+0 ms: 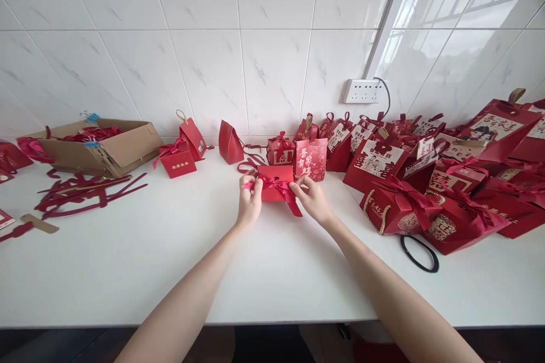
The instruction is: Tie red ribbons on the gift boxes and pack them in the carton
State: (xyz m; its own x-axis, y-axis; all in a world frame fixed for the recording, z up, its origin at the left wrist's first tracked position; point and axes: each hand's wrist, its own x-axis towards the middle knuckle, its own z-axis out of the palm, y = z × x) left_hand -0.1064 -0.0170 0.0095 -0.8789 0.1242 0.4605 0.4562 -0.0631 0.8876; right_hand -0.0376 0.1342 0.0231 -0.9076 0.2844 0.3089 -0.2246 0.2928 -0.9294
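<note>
A small red gift box point(272, 174) sits on the white table in front of me, with a shiny red ribbon point(279, 184) tied in a bow across its front. At the box's left side, my left hand point(250, 197) pinches the bow's left part between thumb and fingers. My right hand point(313, 197) is closed at the right side, its thumb and index finger on the ribbon there. One ribbon tail hangs down below the bow near the right fingers. Just behind stand a printed red gift bag point(311, 160) and a red box with a bow point(281, 150).
Many finished-looking red gift boxes point(377, 163) crowd the right side, near a black ring point(419, 253). To the left are a cardboard box point(136, 144) of ribbons, loose red straps point(80, 195) and a bowed red box point(177, 163). A power strip point(363, 91) is on the tiled wall.
</note>
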